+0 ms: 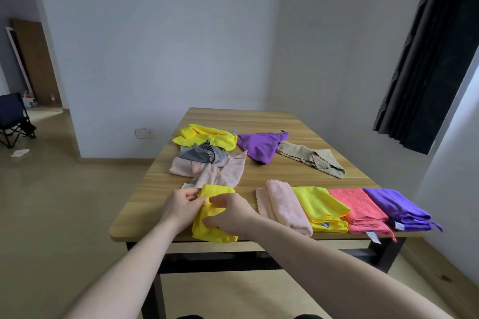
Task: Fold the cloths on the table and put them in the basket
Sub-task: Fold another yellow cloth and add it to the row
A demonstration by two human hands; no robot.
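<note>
A bright yellow cloth (211, 215) is lying at the near left edge of the wooden table (272, 171), and both hands are working on it. It is looking like soft, smooth microfibre, already doubled into a long narrow strip running away from the person, with its near end reaching the table's front edge and a rumpled fold bunching up across its middle. The left hand (181, 204) is pinching the strip's left edge near the far end between thumb and curled fingers, while the right hand (228, 213) is gripping the cloth from the right, thumb on top and fingers curling around the bunched middle; the two hands are sitting close together, almost touching over the fabric. Just to the right, four folded cloths are lying in a neat row along the front edge, each touching its neighbour: a pale pink cloth (283, 206) with a fluffy nap and scalloped hem, a folded yellow cloth (321, 206), a coral cloth (359, 211) with a white tag hanging over the edge, and a violet cloth (396, 208) with a small loop. Farther back, unfolded cloths are waiting: a crumpled yellow one (204, 134), a grey striped one (202, 154) lying on light pink towels (220, 171), a purple one (259, 146) and a beige one (311, 159). No basket is showing in this view.
</note>
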